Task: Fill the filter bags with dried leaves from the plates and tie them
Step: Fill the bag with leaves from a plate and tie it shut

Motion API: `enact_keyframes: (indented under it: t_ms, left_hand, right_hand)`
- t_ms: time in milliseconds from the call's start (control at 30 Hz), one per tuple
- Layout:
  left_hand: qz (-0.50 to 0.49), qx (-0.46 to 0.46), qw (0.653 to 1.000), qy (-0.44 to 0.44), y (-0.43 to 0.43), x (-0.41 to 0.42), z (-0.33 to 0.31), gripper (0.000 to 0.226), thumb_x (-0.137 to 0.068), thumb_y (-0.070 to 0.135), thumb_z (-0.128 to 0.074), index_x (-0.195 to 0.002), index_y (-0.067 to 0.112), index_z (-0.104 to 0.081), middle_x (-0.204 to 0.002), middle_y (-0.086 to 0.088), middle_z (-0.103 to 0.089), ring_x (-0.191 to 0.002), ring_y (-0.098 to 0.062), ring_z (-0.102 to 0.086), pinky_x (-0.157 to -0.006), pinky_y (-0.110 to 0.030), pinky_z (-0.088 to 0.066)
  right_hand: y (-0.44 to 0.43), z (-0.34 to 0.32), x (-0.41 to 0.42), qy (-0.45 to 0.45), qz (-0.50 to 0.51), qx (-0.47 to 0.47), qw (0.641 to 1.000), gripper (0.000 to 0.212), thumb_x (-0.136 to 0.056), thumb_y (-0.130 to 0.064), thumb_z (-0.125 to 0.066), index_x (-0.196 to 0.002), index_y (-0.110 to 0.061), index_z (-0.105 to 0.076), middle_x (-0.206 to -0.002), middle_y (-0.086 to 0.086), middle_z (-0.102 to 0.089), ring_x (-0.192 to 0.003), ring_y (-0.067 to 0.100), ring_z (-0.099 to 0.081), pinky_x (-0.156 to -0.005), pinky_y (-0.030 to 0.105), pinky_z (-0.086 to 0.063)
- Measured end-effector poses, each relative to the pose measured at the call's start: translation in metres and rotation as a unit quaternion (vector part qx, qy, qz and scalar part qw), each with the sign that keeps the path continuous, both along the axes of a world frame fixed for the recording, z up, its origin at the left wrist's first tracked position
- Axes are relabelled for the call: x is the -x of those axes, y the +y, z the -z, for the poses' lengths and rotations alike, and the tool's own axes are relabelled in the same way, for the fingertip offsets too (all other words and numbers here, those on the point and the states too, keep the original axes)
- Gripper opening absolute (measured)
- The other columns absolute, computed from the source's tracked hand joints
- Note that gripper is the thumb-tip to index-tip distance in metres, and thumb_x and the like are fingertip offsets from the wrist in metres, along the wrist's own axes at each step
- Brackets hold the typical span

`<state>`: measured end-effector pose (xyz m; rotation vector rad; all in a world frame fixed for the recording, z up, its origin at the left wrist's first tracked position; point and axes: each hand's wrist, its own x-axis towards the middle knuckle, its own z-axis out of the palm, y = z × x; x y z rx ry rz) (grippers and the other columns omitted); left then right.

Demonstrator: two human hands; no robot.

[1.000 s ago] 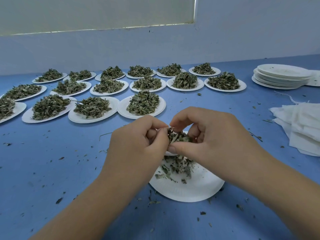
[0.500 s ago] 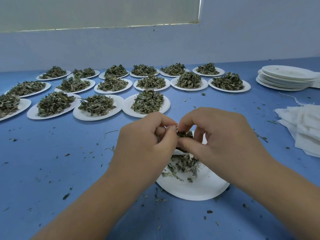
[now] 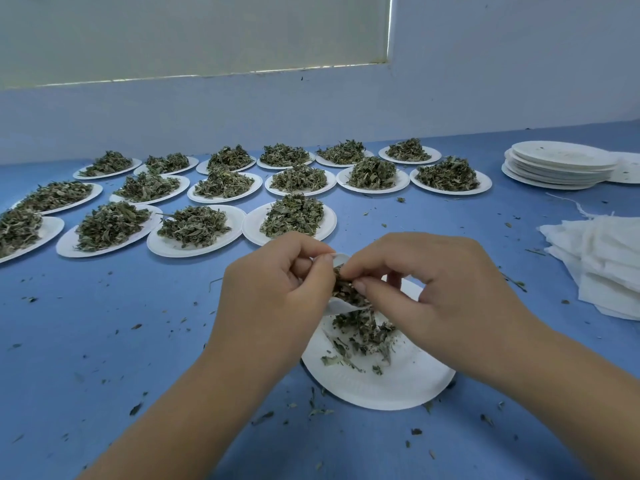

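1. My left hand (image 3: 277,289) has its fingers curled round the bag (image 3: 337,306), holding it just above the plate (image 3: 398,393).
2. My right hand (image 3: 443,292) pinches leaves (image 3: 346,289) between thumb and forefinger at the bag's mouth.
3. More leaves lie loose on the plate below.
4. Full plates (image 3: 291,216) sit farther back on the table (image 3: 104,323). Spare bags (image 3: 606,265) and stacked empty plates (image 3: 561,164) are on the right.

A blue surface (image 3: 104,341) carries white plates (image 3: 173,245) in three loose rows across its far left and middle, each heaped with dried leaves (image 3: 292,214); a nearer plate (image 3: 398,386) holds only a thin scatter. At far right stands a stack of empty plates (image 3: 554,168); nearer on that side lies a pile of white filter bags (image 3: 606,258); leaf crumbs (image 3: 135,408) speckle the bare blue.
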<state>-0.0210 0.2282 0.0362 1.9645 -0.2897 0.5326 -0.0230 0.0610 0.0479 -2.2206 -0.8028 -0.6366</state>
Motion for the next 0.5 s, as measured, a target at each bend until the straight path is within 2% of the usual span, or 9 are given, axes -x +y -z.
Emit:
enact_keyframes:
  t_ms: [133, 233, 300, 367, 433, 500]
  left_hand:
    - [-0.016, 0.022, 1.000, 0.007, 0.004, -0.001, -0.001, 0.019, -0.085, 0.015, -0.063, -0.072, 0.028, -0.069, -0.050, 0.007, -0.049, -0.045, -0.003, -0.041, -0.043, -0.008, -0.031]
    - [-0.025, 0.034, 0.999, 0.015, 0.006, -0.003, -0.002, 0.019, -0.086, 0.016, -0.064, -0.072, 0.029, -0.069, -0.050, 0.009, -0.049, -0.044, -0.002, -0.040, -0.042, -0.009, -0.031]
    - [-0.028, 0.044, 0.999, 0.016, 0.007, -0.003, -0.003, 0.019, -0.086, 0.017, -0.064, -0.072, 0.028, -0.069, -0.052, 0.006, -0.052, -0.044, -0.002, -0.040, -0.041, -0.010, -0.032]
    - [-0.028, 0.052, 0.998, 0.016, 0.007, -0.004, -0.003, 0.017, -0.085, 0.018, -0.064, -0.072, 0.028, -0.069, -0.053, 0.006, -0.053, -0.044, -0.001, -0.042, -0.042, -0.011, -0.034]
    - [-0.025, 0.058, 0.998, 0.016, 0.007, -0.004, -0.003, 0.016, -0.085, 0.019, -0.064, -0.073, 0.028, -0.069, -0.052, 0.009, -0.052, -0.044, -0.001, -0.042, -0.042, -0.011, -0.034]
    - [-0.021, 0.052, 0.998, 0.013, 0.006, -0.003, -0.002, 0.017, -0.085, 0.018, -0.064, -0.073, 0.029, -0.068, -0.051, 0.012, -0.051, -0.044, -0.001, -0.042, -0.042, -0.008, -0.032]
  right_hand:
    - [-0.003, -0.006, -0.001, 0.014, 0.009, -0.087, 0.996, 0.016, -0.083, -0.019, -0.063, -0.088, -0.034, -0.067, -0.083, -0.019, -0.063, -0.075, 0.006, -0.060, -0.066, 0.012, -0.045]
    - [-0.009, -0.007, -0.005, 0.103, 0.016, -0.125, 0.987, 0.018, -0.083, -0.038, -0.062, -0.100, -0.044, -0.060, -0.095, -0.020, -0.062, -0.074, 0.008, -0.061, -0.065, 0.015, -0.047]
    - [-0.011, -0.006, -0.008, 0.157, 0.009, -0.095, 0.983, 0.036, -0.079, -0.059, -0.063, -0.111, -0.048, -0.053, -0.101, -0.021, -0.060, -0.074, 0.008, -0.062, -0.065, 0.019, -0.048]
    - [-0.012, -0.003, -0.009, 0.172, 0.010, -0.034, 0.984, 0.054, -0.066, -0.069, -0.059, -0.117, -0.052, -0.047, -0.104, -0.025, -0.056, -0.078, 0.005, -0.061, -0.066, 0.015, -0.047]
    - [-0.009, 0.000, -0.009, 0.157, 0.008, -0.007, 0.988, 0.051, -0.067, -0.066, -0.062, -0.115, -0.053, -0.049, -0.101, -0.025, -0.055, -0.080, 0.004, -0.060, -0.069, 0.014, -0.046]
    - [-0.006, 0.004, -0.009, 0.118, 0.006, -0.008, 0.993, 0.030, -0.077, -0.052, -0.069, -0.104, -0.047, -0.059, -0.094, -0.020, -0.058, -0.078, 0.006, -0.060, -0.071, 0.019, -0.046]
